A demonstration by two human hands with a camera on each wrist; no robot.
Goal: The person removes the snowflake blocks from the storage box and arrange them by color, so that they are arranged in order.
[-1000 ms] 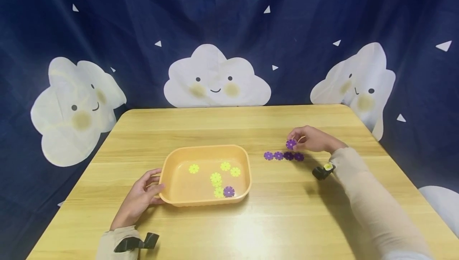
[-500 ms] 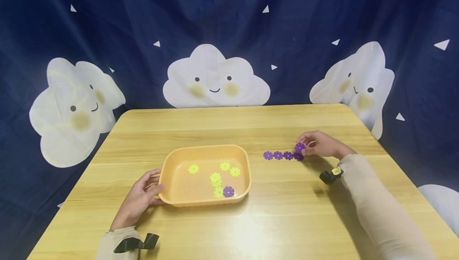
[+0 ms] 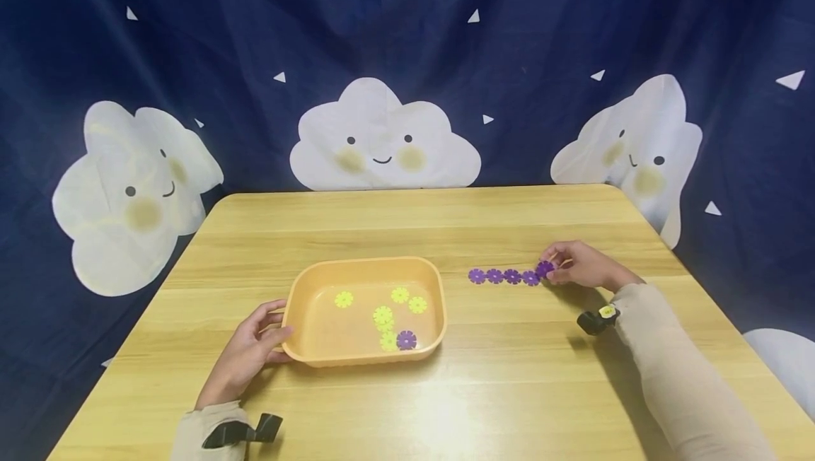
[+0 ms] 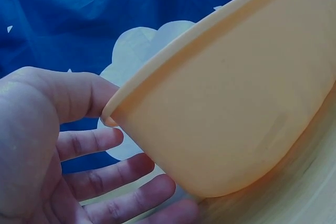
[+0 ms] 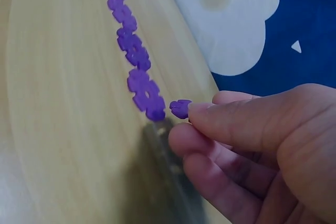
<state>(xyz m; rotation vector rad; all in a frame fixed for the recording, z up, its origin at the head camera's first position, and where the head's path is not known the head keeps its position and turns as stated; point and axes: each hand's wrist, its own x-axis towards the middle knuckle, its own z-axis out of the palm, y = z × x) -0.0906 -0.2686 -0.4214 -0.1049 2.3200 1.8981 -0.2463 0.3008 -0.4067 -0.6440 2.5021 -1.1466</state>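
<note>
A purple snowflake disc (image 3: 545, 269) is pinched between the thumb and fingers of my right hand (image 3: 582, 265). It is at the right end of a row of several purple snowflake discs (image 3: 494, 276) lying on the table. In the right wrist view the held disc (image 5: 180, 108) shows a gap from the row's end disc (image 5: 146, 94). My left hand (image 3: 247, 348) holds the left side of an orange plastic tub (image 3: 363, 360). In the left wrist view its thumb is at the tub's rim (image 4: 173, 51), with the other fingers along the outer wall.
Inside the tub lie several yellow snowflake discs (image 3: 344, 299) and one purple disc (image 3: 406, 340). The wooden table (image 3: 407, 224) has its far edge against a dark blue curtain (image 3: 407, 22) with white clouds. A black strap is on each wrist.
My right hand has moved right and down toward the table, carrying the purple snowflake disc from above the row to its right end. The left hand and the tub have stayed put.
</note>
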